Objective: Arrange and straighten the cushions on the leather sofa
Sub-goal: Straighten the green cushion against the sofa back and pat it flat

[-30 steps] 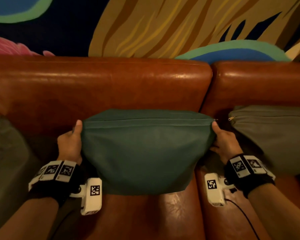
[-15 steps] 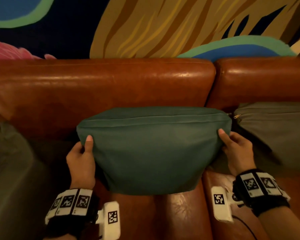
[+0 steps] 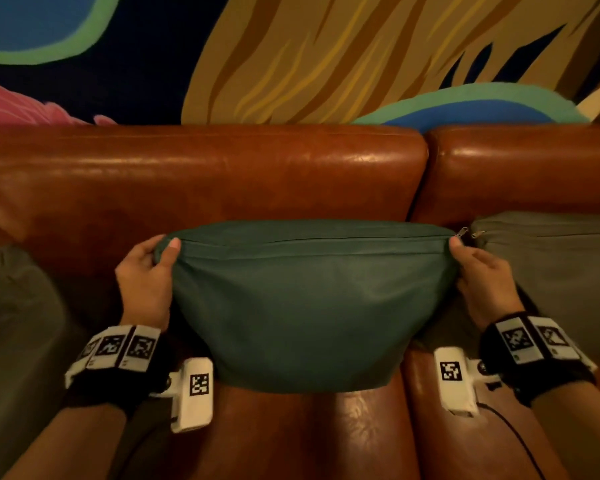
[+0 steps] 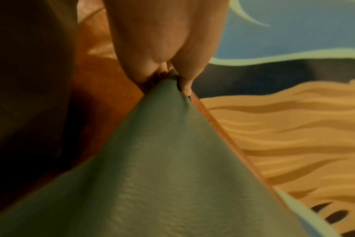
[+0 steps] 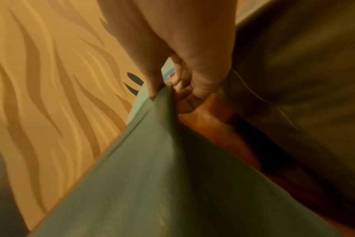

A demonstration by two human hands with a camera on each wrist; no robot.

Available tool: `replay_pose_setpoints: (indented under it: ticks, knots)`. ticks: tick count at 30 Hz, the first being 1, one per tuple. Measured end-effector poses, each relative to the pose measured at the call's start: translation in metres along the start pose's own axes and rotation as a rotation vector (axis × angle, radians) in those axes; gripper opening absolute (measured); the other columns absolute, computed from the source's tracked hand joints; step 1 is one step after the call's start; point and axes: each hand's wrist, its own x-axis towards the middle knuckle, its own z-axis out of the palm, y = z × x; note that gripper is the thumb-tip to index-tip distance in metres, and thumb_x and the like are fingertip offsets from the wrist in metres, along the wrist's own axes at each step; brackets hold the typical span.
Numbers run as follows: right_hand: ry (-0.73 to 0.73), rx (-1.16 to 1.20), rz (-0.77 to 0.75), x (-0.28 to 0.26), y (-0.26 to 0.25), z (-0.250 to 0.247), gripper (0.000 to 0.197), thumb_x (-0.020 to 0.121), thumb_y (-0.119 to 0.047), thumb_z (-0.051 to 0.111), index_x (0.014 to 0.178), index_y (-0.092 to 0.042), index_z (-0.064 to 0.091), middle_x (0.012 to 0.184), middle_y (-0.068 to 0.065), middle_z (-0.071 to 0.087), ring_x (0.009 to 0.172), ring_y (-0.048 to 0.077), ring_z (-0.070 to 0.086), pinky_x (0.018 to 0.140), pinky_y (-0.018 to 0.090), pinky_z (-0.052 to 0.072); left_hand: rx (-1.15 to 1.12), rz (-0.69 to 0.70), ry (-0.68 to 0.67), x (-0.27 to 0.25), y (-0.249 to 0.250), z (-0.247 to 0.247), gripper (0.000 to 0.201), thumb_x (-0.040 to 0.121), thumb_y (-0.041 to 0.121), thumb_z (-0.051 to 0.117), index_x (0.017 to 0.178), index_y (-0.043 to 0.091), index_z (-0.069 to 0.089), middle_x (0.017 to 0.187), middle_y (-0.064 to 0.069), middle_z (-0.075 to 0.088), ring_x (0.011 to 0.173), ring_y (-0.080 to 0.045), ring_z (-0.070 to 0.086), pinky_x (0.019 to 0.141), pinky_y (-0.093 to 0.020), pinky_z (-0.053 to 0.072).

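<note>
Cushion at far left: a dim grey-green cushion (image 3: pixel 13 327) fills the lower left of the head view, blurred, lying on the sofa seat against the backrest.
Left hand: the left hand (image 3: pixel 145 271) pinches the upper left corner of the green cushion (image 3: pixel 305 306); thumb on the front face, fingers curled behind the corner. In the left wrist view the left hand (image 4: pixel 164 48) gathers the green cushion (image 4: pixel 162 168) into a bunched point.
Left wrist: a black band carrying white marker blocks (image 3: pixel 118 348), with a white camera (image 3: pixel 193 393) just below it at the lower left.
Green cushion: centre of the head view, standing upright on the seat and leaning on the backrest of the brown leather sofa (image 3: pixel 205 181); its top seam runs level, with a zip pull at the upper right corner.
Right hand: the right hand (image 3: pixel 480 275) grips the upper right corner, thumb on the front, fingers curled behind. In the right wrist view the right hand (image 5: pixel 182 56) holds the green cushion (image 5: pixel 152 176) pulled taut.
Grey cushion: the grey cushion (image 3: pixel 551 271) stands at centre right, just beside the green one, their zip corners almost touching.
Wall: a painted mural (image 3: pixel 343 53) in tan, blue, green and pink spans the top of the frame above the backrest.
</note>
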Motion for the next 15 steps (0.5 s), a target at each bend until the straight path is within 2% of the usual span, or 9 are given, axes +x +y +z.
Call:
replay_pose_setpoints:
  ticks: [1,3,5,6,7,10,12,14,15]
  knots:
    - [0.026,-0.022,-0.007,0.001,0.004,0.001,0.017,0.093,-0.031,0.065,0.086,-0.016,0.068,0.103,0.006,0.073,0.089,0.013,0.07,0.077,0.026,0.055,0.058,0.006,-0.003,0.002,-0.003,-0.003,0.035,0.089,0.018,0.066,0.12,0.003,0.06,0.105,-0.012,0.065,0.1,-0.024,0.065,0.095,-0.038,0.05]
    - [0.089,-0.1,0.003,0.001,0.01,0.004,0.027,0.086,-0.044,0.069,0.083,-0.017,0.069,0.107,0.012,0.072,0.094,0.022,0.069,0.091,0.039,0.055,0.203,0.007,-0.016,0.002,-0.009,-0.004,0.036,0.089,0.027,0.065,0.117,0.006,0.063,0.102,-0.009,0.065,0.103,-0.027,0.065,0.097,-0.043,0.049]
    - [0.12,-0.27,-0.013,0.0,0.008,0.004,0.056,0.071,-0.067,0.071,0.097,-0.017,0.071,0.111,0.009,0.071,0.106,0.027,0.066,0.101,0.049,0.049,0.4,0.064,0.014,-0.002,-0.005,-0.001,0.039,0.092,0.037,0.058,0.12,0.01,0.061,0.108,-0.01,0.062,0.11,-0.029,0.058,0.1,-0.043,0.044]
    - [0.143,-0.384,-0.042,-0.008,0.004,0.003,0.063,0.071,-0.065,0.071,0.11,-0.016,0.068,0.117,0.01,0.068,0.112,0.029,0.062,0.104,0.049,0.046,0.51,0.124,0.042,-0.005,0.0,0.001,0.041,0.093,0.04,0.054,0.123,0.013,0.06,0.117,-0.013,0.057,0.116,-0.032,0.052,0.103,-0.044,0.04]
    - [0.168,-0.514,-0.121,-0.02,-0.001,0.003,0.061,0.078,-0.053,0.072,0.121,-0.011,0.062,0.124,0.013,0.062,0.117,0.031,0.056,0.105,0.047,0.043,0.597,0.192,0.063,-0.009,0.008,0.002,0.04,0.094,0.038,0.052,0.125,0.013,0.058,0.126,-0.017,0.051,0.121,-0.036,0.044,0.105,-0.044,0.035]
    - [0.247,-0.802,-0.611,-0.054,-0.015,0.017,0.039,0.089,-0.02,0.069,0.119,-0.001,0.052,0.119,0.02,0.05,0.111,0.034,0.046,0.091,0.032,0.036,0.689,0.5,-0.033,-0.012,0.034,0.015,0.037,0.095,0.034,0.046,0.12,0.012,0.061,0.125,-0.019,0.052,0.12,-0.038,0.042,0.1,-0.042,0.031]
    - [0.095,-0.853,-0.866,-0.06,-0.025,0.055,0.026,0.091,-0.018,0.063,0.112,-0.003,0.058,0.111,0.017,0.055,0.105,0.033,0.051,0.088,0.027,0.033,0.737,0.633,-0.282,-0.01,0.05,0.042,0.045,0.092,0.041,0.037,0.113,0.015,0.066,0.12,-0.014,0.06,0.117,-0.034,0.05,0.1,-0.04,0.035]
    - [-0.221,-0.919,-0.929,-0.045,-0.032,0.105,0.028,0.091,-0.02,0.058,0.116,-0.007,0.062,0.115,0.015,0.059,0.109,0.033,0.054,0.092,0.03,0.034,0.821,0.663,-0.565,-0.015,0.065,0.076,0.051,0.088,0.041,0.031,0.122,0.021,0.062,0.132,-0.007,0.058,0.129,-0.029,0.046,0.109,-0.042,0.032]
    - [-0.402,-0.982,-0.902,-0.038,-0.035,0.13,0.036,0.093,-0.025,0.057,0.125,-0.01,0.059,0.124,0.013,0.058,0.116,0.032,0.053,0.099,0.032,0.034,0.887,0.596,-0.705,-0.019,0.071,0.091,0.051,0.089,0.038,0.033,0.133,0.023,0.053,0.144,-0.003,0.049,0.138,-0.024,0.036,0.115,-0.045,0.024]
